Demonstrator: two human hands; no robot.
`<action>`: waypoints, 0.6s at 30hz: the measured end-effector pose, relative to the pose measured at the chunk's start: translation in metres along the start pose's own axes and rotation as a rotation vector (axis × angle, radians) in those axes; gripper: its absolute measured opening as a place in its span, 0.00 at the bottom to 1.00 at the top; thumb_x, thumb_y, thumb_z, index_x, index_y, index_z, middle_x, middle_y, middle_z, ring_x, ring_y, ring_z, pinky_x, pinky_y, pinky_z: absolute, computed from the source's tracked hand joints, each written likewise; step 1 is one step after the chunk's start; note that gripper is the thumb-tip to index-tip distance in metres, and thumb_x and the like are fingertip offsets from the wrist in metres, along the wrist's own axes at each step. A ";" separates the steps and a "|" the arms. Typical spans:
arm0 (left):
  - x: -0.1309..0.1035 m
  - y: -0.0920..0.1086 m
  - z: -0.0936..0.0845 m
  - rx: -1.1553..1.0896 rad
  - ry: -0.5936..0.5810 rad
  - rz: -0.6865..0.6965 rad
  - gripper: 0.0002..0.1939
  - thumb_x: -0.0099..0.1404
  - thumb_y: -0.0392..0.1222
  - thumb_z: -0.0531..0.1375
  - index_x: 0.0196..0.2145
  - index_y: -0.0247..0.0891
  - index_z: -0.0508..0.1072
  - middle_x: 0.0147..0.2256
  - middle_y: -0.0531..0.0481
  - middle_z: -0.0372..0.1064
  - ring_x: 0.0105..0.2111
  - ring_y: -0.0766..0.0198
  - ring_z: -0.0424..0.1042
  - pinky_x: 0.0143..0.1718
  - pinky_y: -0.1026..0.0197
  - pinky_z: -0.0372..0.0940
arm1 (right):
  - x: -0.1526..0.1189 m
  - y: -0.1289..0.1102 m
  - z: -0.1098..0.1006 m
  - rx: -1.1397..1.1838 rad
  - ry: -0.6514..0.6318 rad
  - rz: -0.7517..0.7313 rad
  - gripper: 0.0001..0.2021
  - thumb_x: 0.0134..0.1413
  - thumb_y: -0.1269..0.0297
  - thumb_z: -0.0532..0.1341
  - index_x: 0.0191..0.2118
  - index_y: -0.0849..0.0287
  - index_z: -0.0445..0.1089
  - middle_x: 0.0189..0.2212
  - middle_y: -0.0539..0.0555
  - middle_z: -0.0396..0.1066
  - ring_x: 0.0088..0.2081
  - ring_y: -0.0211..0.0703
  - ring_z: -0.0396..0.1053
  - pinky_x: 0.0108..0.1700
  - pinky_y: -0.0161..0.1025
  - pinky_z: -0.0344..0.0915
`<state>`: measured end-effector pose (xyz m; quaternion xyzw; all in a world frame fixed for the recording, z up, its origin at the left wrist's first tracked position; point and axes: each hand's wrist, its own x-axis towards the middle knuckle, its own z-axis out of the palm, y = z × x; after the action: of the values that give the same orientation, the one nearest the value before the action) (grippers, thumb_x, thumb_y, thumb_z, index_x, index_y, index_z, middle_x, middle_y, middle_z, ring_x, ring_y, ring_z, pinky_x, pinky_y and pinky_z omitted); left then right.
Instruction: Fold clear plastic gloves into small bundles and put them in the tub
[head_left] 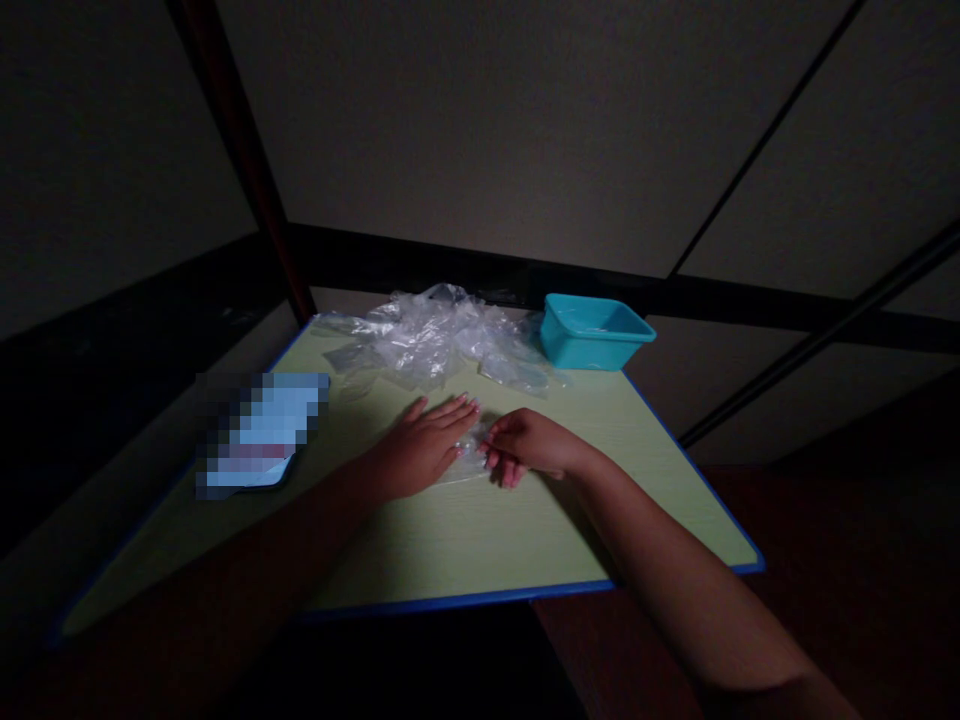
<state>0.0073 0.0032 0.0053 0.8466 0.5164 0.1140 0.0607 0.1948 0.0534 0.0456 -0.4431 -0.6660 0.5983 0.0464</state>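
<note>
A clear plastic bag (468,462) lies flat near the middle of the pale green table (480,550). My left hand (420,447) rests on its left part, palm down with the fingers spread. At the bag's right side, my right hand (523,445) has its thumb and fingertips pinched together on the plastic. Part of the bag is hidden under both hands. Behind them, a loose heap of crumpled clear plastic bags (435,335) spreads across the back of the table.
A turquoise plastic basket (596,350) stands at the back right corner, touching or close to the heap. A phone with a lit, pixelated screen (262,435) lies at the left edge. The table has a blue rim, with wall panels behind it.
</note>
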 end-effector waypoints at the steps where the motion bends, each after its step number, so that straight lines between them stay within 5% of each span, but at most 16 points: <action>1: 0.000 0.000 0.000 0.005 0.011 0.003 0.29 0.64 0.34 0.49 0.63 0.41 0.51 0.65 0.45 0.46 0.65 0.57 0.45 0.62 0.42 0.39 | 0.000 0.000 0.000 -0.001 0.006 0.005 0.13 0.59 0.78 0.49 0.25 0.64 0.63 0.15 0.47 0.67 0.14 0.31 0.66 0.17 0.27 0.64; 7: -0.001 0.008 -0.004 -0.060 0.044 0.093 0.26 0.66 0.35 0.49 0.61 0.41 0.56 0.64 0.47 0.50 0.63 0.61 0.49 0.62 0.53 0.46 | 0.003 0.003 -0.002 0.017 0.004 -0.006 0.11 0.58 0.78 0.49 0.27 0.64 0.64 0.17 0.47 0.68 0.15 0.33 0.67 0.17 0.29 0.66; 15: -0.008 0.016 0.003 0.023 -0.190 0.079 0.26 0.69 0.43 0.45 0.64 0.43 0.50 0.65 0.44 0.42 0.65 0.58 0.43 0.62 0.43 0.38 | 0.002 0.002 -0.016 -0.084 -0.023 -0.013 0.12 0.58 0.76 0.50 0.25 0.63 0.64 0.16 0.46 0.67 0.14 0.31 0.65 0.18 0.27 0.63; 18: -0.009 0.015 0.003 0.027 -0.180 0.078 0.28 0.69 0.46 0.46 0.65 0.42 0.47 0.65 0.43 0.42 0.65 0.57 0.43 0.62 0.42 0.36 | 0.003 0.003 -0.028 -0.257 0.117 -0.036 0.10 0.57 0.74 0.52 0.27 0.62 0.65 0.16 0.47 0.68 0.13 0.32 0.63 0.19 0.29 0.62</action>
<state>0.0176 -0.0115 0.0047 0.8737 0.4768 0.0328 0.0911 0.2119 0.0760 0.0494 -0.4675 -0.7411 0.4804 0.0386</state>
